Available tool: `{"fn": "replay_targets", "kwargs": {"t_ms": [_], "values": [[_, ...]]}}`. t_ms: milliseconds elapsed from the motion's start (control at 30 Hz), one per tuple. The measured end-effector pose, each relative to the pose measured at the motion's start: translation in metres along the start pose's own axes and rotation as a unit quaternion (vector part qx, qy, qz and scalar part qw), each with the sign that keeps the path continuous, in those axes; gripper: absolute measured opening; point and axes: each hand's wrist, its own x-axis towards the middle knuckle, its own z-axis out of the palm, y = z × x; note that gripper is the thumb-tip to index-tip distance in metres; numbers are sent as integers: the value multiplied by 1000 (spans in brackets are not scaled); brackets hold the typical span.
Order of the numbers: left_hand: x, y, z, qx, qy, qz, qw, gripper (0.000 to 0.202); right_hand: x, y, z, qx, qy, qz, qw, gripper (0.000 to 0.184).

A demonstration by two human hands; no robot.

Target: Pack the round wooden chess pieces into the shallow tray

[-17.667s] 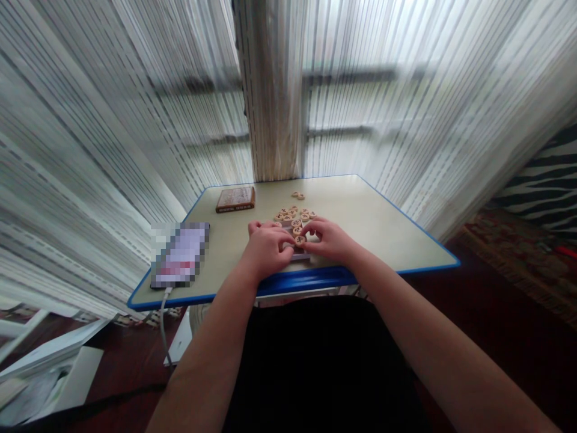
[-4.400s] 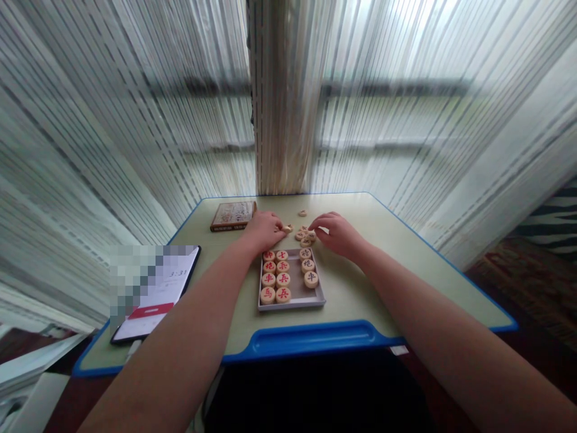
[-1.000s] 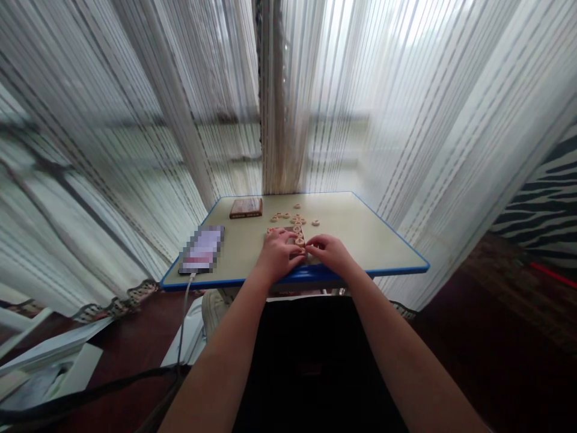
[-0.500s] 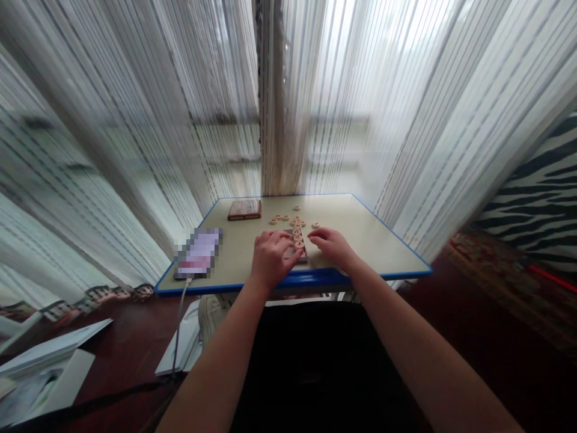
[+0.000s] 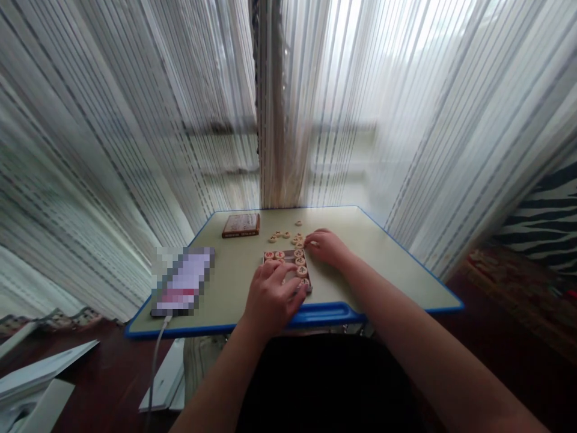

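A shallow open box (image 5: pixel 309 290) of round wooden Chinese chess pieces (image 5: pixel 300 261) lies near the table's front edge. Pieces with red characters show at its left, dark ones in a column along its right side. My left hand (image 5: pixel 273 294) rests over the box's lower part, fingers spread, thumb and fingertips by the lower right piece; it covers some of the contents. Beyond the box, my right hand (image 5: pixel 328 245) has its fingers bent together at the loose Chinese chess pieces (image 5: pixel 295 239), fingertips on one at the group's right side.
A brown box lid (image 5: pixel 241 225) lies at the back left of the blue-edged table (image 5: pixel 383 270). A phone (image 5: pixel 184 281) with a cable (image 5: pixel 157 355) is at the left. Single loose pieces are scattered toward the back. Striped curtains (image 5: pixel 288 120) hang behind.
My right hand has moved forward from beside the box to the loose pieces. My left hand has shifted toward me, uncovering red pieces in the box. The view has tilted and come nearer.
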Motion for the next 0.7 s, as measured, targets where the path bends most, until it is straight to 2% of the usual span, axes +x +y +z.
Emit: {"fn": "replay_targets", "kwargs": {"t_ms": [67, 167, 300, 400, 500, 700], "values": [[9, -4, -1, -3, -24, -16, 1000, 18, 0, 1, -1, 1, -3, 20, 1000, 19], [29, -18, -5, -33, -127, -39, 991, 29, 1, 0, -4, -2, -9, 35, 999, 17], [47, -50, -5, -94, -237, -2, 967, 93, 2, -3, -5, -17, -15, 27, 999, 15], [45, -69, 0, -98, -306, -17, 947, 119, 3, -3, -4, -18, -13, 25, 999, 16], [38, -75, 5, -103, -318, -21, 942, 124, 3, -3, -3, -15, -13, 26, 999, 17], [38, -75, 9, -88, -331, -45, 938, 126, 4, -1, 0, -4, -17, 28, 999, 17]]}}
